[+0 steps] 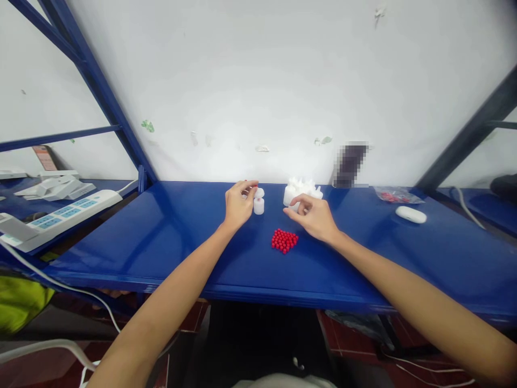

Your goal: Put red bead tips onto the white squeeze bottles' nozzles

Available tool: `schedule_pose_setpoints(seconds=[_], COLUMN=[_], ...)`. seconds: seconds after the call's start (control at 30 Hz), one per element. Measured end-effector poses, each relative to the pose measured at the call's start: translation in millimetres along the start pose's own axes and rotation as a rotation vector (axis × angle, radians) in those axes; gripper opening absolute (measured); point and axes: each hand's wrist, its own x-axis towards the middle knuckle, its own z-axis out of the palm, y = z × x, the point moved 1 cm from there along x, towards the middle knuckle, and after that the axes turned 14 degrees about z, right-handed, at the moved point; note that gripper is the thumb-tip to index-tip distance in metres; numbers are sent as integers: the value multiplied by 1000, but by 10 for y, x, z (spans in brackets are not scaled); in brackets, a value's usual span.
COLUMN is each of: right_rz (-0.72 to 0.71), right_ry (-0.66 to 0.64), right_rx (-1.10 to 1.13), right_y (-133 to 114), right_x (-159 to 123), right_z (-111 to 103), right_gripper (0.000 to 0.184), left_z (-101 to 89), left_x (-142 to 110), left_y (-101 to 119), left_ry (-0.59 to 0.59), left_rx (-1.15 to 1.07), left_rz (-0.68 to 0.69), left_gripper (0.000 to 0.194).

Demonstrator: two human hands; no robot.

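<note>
My left hand [239,203] is closed in a pinch, with a small red cap [256,186] at its fingertips. Right beside those fingers stand small white plastic bottles [259,206], one behind another, partly covered by the hand. My right hand [314,216] has thumb and forefinger curved and slightly apart, and I see nothing held between them. Just behind it is a cluster of white bottles [291,193] with pointed nozzles, partly hidden by the fingers. A flat group of many red caps [284,241] lies on the blue table in front, between my two forearms.
The blue table [161,242] meets a white wall. A blurred dark phone-like object [350,164] leans there. To the right lie a clear bag with red pieces [393,195] and a white oval case [411,214]. A power strip [76,213] and blue rack posts flank the left.
</note>
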Motion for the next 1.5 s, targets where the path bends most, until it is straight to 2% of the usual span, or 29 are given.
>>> schedule_pose_setpoints(seconds=[0.07,0.17,0.33,0.5,0.6,0.73,0.8,0.93,1.1,1.3,1.5], right_rz=[-6,4,6,-98,-111,-114,-124,-161,-189,-86,-76], right_ry=[20,-19,-132,-111,-118,-178,-171,-149,-174,-289,-323], right_rx=[41,130,142,-1,-3,47,21,-38,-37,9,151], right_y=[5,34,77,47,29,31,32,8,-54,-89,-109], right_x=[-3,16,62,63,56,44,38,26,0,-47,-35], right_z=[-17,-36,-1,43,68,98,106,109,90,89,109], right_gripper=[23,18,20,22,17,25,24,19,22,23,17], left_z=[12,41,22,27,100,204,234,246,225,236,226], left_x=[-12,-27,-25,-60,-118,-192,-216,-230,-216,-221,-215], left_y=[-17,-21,30,209,349,468,485,484,486,494,487], left_ry=[-57,-125,-100,-99,-147,-156,-168,-200,-169,-162,-141], left_rx=[40,65,86,10,-51,-120,-146,-166,-125,-129,-99], left_rz=[21,50,139,331,442,593,640,663,666,704,712], left_gripper=[20,23,25,17,17,17,17,19,18,15,14])
